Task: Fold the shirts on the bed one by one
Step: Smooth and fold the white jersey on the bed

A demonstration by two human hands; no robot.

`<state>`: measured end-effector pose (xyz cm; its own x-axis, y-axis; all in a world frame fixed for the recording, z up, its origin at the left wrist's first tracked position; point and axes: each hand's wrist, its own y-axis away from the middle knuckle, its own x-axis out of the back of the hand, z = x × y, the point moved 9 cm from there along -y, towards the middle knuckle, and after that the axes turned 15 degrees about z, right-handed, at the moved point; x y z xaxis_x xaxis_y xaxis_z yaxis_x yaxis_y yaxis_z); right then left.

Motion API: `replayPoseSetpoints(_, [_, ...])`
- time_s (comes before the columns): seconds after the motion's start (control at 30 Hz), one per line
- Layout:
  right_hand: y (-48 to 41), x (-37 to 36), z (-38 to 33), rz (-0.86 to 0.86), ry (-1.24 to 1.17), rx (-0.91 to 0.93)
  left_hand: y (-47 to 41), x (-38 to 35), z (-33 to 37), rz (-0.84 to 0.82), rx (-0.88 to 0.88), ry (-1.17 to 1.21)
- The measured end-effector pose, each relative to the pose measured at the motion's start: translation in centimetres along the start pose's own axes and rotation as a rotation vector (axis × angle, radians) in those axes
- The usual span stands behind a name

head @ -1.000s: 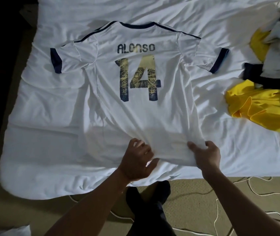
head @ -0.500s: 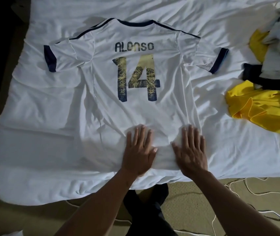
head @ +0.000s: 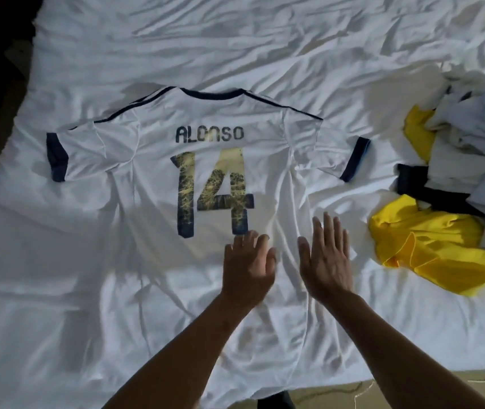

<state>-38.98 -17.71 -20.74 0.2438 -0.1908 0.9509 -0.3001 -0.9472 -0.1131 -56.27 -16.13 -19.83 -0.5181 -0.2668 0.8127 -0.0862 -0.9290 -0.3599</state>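
Both hands have slid up the white jersey [head: 158, 178] from hem toward number: left hand [head: 247, 265] and right hand [head: 325, 261] flat, fingers extended, gripping nothing. Smoothing nearly finished; folding next.

Under my hands the white jersey [head: 152, 178] is smooth, faintly shiny cloth; its number print [head: 214, 190] looks cracked; the bed sheet [head: 235, 39] is matt, creased cotton-like fabric.
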Motion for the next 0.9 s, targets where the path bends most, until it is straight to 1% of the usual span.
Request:
replayPoseSetpoints(0.1, [-5.3, 0.1, 0.2, 0.033, -0.03, -0.002, -4.3, -3.1, 1.3, -0.057, 0.081, 0.078])
replayPoseSetpoints(0.17, [-8.9, -0.1, 1.0, 0.066, -0.043, 0.005, -6.8, -5.3, 2.1, -0.091, 0.122, 0.081])
replayPoseSetpoints(0.3, [-16.5, -0.9, 2.5, 0.131, -0.084, 0.015, -12.2, -8.8, 3.8, -0.076, 0.109, 0.013])
replayPoseSetpoints(0.4, [-22.2, -1.5, 3.1, 0.176, -0.125, 0.033, -15.5, -11.7, 3.7, -0.217, 0.207, -0.078])
replayPoseSetpoints(0.5, [-27.1, -2.8, 2.6, 0.097, -0.167, 0.048, -17.4, -13.7, 3.3, -0.299, 0.307, -0.139])
replayPoseSetpoints(0.67, [-32.8, -4.9, 0.4, -0.05, -0.237, 0.072, -19.4, -14.7, 3.0, -0.247, 0.357, -0.151])
replayPoseSetpoints(0.8, [-34.5, -7.1, -0.4, -0.151, -0.215, 0.052, -19.6, -15.4, 2.6, -0.225, 0.308, -0.13])
replayPoseSetpoints(0.9, [-35.1, -8.0, -0.5, -0.156, -0.207, -0.014, -19.4, -15.8, 1.9, -0.244, 0.294, -0.066])
